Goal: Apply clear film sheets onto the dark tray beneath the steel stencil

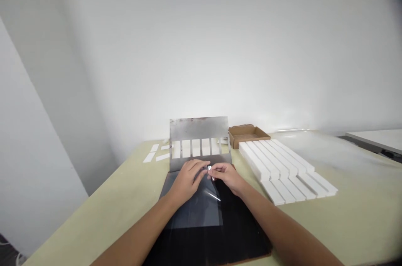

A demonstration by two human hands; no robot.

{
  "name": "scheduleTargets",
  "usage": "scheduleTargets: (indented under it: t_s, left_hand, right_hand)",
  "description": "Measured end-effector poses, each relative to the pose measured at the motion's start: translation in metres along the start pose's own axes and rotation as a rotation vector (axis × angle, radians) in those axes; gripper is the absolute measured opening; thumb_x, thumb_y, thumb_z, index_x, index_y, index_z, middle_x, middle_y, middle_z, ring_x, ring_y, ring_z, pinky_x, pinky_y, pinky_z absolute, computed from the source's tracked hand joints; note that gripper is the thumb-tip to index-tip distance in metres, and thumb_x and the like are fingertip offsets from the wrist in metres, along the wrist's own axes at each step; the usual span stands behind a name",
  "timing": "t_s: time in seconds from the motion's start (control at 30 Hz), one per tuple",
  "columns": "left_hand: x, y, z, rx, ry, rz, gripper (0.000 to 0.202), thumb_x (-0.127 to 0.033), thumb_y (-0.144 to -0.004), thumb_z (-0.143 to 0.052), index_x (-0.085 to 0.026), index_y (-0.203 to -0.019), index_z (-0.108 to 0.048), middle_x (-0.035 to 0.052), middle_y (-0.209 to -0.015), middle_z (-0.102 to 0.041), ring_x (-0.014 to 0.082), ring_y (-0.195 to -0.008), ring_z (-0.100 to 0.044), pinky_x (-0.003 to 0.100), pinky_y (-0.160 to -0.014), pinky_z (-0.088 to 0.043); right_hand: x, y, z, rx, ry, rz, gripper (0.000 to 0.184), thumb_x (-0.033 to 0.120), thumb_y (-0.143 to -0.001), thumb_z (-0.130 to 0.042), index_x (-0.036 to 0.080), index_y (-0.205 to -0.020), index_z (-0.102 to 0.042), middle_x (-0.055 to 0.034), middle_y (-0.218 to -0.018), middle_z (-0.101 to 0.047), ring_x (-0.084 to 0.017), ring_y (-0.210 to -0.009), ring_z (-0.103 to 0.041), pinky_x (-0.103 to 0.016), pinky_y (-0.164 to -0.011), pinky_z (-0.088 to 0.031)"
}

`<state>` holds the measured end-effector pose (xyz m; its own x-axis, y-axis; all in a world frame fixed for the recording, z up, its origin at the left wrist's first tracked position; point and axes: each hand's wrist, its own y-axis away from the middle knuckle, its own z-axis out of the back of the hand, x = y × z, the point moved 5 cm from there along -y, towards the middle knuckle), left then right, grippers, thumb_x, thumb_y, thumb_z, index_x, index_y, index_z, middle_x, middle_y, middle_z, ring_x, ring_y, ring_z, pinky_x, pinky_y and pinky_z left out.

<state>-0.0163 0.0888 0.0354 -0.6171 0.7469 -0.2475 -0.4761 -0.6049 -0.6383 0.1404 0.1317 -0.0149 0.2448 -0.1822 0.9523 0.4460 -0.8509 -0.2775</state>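
Note:
Over the far part of a black board [241, 232], my two hands meet with their fingertips close together. A small shiny, partly clear piece [210, 168] shows between them, too small to name surely. My right hand [228, 177] pinches it between thumb and forefinger. Thumb and fingers of my left hand [188, 180] close in at its other side; their exact hold is hidden. Beneath the left forearm lies a smooth translucent sheet [201, 211] on the board. Just behind my hands a grey metal plate [199, 127] with a row of several rectangular openings stands tilted up at the board's far edge.
To the right, long white blocks [273, 157] lie side by side in a stepped stack. An open cardboard box [249, 135] sits behind them. White strips [149, 157] are scattered left of the plate on the yellowish table [103, 211]. A wall [201, 48] rises behind the table.

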Motion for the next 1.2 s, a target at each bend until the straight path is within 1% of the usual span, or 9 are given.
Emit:
scheduleTargets:
  t_s: [0.1,0.2,0.33,0.5,0.63,0.7,0.87,1.03,1.2]
  left_hand:
    - [0.001,0.001,-0.001,-0.007,0.042,-0.018,0.023,-0.027,-0.105,-0.048,-0.024,-0.123,-0.061,0.005,-0.108,-0.068,0.0206,-0.102,-0.062,0.036,-0.092,-0.046]
    - [0.005,0.001,-0.001,-0.023,0.084,0.013,0.021,-0.028,-0.104,-0.051,-0.023,-0.12,-0.063,0.0046,-0.104,-0.068,0.0201,-0.099,-0.062,0.035,-0.09,-0.047]
    - [0.007,0.002,-0.001,-0.042,0.122,0.054,0.019,-0.028,-0.102,-0.055,-0.023,-0.117,-0.065,0.0037,-0.1,-0.069,0.0197,-0.096,-0.063,0.034,-0.088,-0.049]
    - [0.009,0.004,-0.002,-0.039,0.151,0.092,0.016,-0.024,-0.098,-0.06,-0.024,-0.113,-0.066,0.0013,-0.095,-0.07,0.0191,-0.093,-0.063,0.034,-0.088,-0.048]
    - [0.01,0.005,0.0,-0.063,0.157,0.112,0.014,-0.023,-0.097,-0.062,-0.024,-0.11,-0.067,0.0,-0.094,-0.071,0.0185,-0.093,-0.063,0.032,-0.087,-0.048]
    - [0.01,0.005,-0.001,-0.06,0.156,0.108,0.012,-0.023,-0.097,-0.062,-0.024,-0.108,-0.067,-0.0007,-0.093,-0.071,0.018,-0.093,-0.063,0.032,-0.087,-0.048]
    - [0.01,0.005,-0.002,-0.045,0.138,0.098,0.011,-0.023,-0.097,-0.061,-0.024,-0.106,-0.067,-0.0004,-0.094,-0.071,0.018,-0.092,-0.062,0.032,-0.086,-0.047]
    - [0.004,0.002,0.001,-0.027,0.112,0.05,0.009,-0.023,-0.099,-0.06,-0.023,-0.102,-0.068,-0.0003,-0.093,-0.07,0.0176,-0.089,-0.061,0.032,-0.084,-0.044]
    - [-0.002,0.001,0.003,-0.002,0.085,0.011,0.013,-0.024,-0.101,-0.056,-0.024,-0.102,-0.069,0.0005,-0.093,-0.07,0.0181,-0.087,-0.061,0.034,-0.082,-0.042]
  right_hand:
    - [-0.002,0.0,-0.001,0.015,-0.039,-0.013,0.03,0.046,-0.081,-0.077,0.017,-0.082,-0.074,-0.0047,-0.077,-0.072,-0.013,-0.066,-0.055,-0.029,-0.069,-0.041]
    - [-0.002,0.0,0.0,0.005,-0.073,-0.032,0.029,0.046,-0.082,-0.076,0.017,-0.083,-0.072,-0.0051,-0.076,-0.072,-0.014,-0.066,-0.057,-0.029,-0.069,-0.041]
    - [-0.002,0.0,0.0,0.003,-0.065,-0.053,0.028,0.044,-0.08,-0.078,0.017,-0.083,-0.071,-0.0044,-0.077,-0.071,-0.013,-0.066,-0.055,-0.028,-0.069,-0.04]
    - [-0.001,0.001,-0.001,0.023,-0.018,-0.043,0.026,0.042,-0.077,-0.08,0.018,-0.081,-0.073,-0.0007,-0.075,-0.065,-0.012,-0.067,-0.052,-0.027,-0.068,-0.038]
    - [0.0,0.0,0.001,-0.03,0.073,-0.043,0.029,0.046,-0.078,-0.078,0.018,-0.081,-0.072,-0.0003,-0.072,-0.064,-0.012,-0.065,-0.049,-0.027,-0.065,-0.036]
    - [0.001,0.0,0.002,-0.046,0.09,-0.049,0.03,0.047,-0.078,-0.078,0.017,-0.079,-0.072,0.0,-0.07,-0.062,-0.012,-0.063,-0.048,-0.027,-0.064,-0.036]
    - [0.003,0.001,-0.002,-0.001,0.059,-0.061,0.029,0.046,-0.077,-0.079,0.017,-0.079,-0.071,0.0003,-0.07,-0.063,-0.011,-0.062,-0.048,-0.027,-0.064,-0.035]
    - [0.004,0.001,-0.002,-0.018,0.09,-0.061,0.028,0.045,-0.077,-0.079,0.017,-0.078,-0.072,0.0002,-0.068,-0.063,-0.011,-0.062,-0.047,-0.027,-0.064,-0.035]
    - [0.001,0.001,-0.002,-0.018,0.056,-0.053,0.026,0.042,-0.078,-0.078,0.017,-0.078,-0.072,-0.0004,-0.069,-0.064,-0.011,-0.062,-0.048,-0.027,-0.064,-0.035]
